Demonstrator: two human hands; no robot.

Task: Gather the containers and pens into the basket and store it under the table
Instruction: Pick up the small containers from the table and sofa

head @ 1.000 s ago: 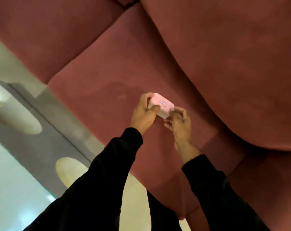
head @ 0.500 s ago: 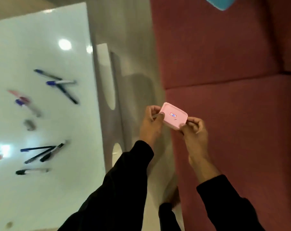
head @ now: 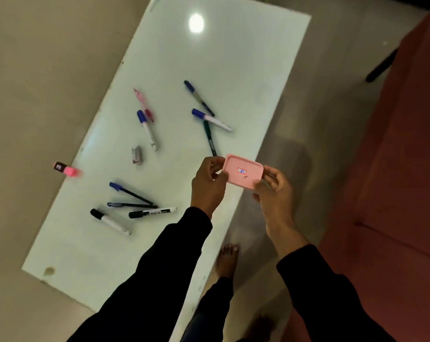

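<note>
pink lidded container (head: 243,173), label reading "81", pinched by left hand (head: 209,183) at 9 o'clock, right hand (head: 273,187) at 3; above white table (head: 246,58) with scattered pens (head: 132,206).

A small sticker on the pink container (head: 244,173) reads "81" in blue; print on the black marker (head: 151,212) is too blurred to read

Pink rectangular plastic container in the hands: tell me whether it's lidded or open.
Lidded: the pink rectangular plastic container shows a flat rimmed top with a small label, no interior visible.
</note>
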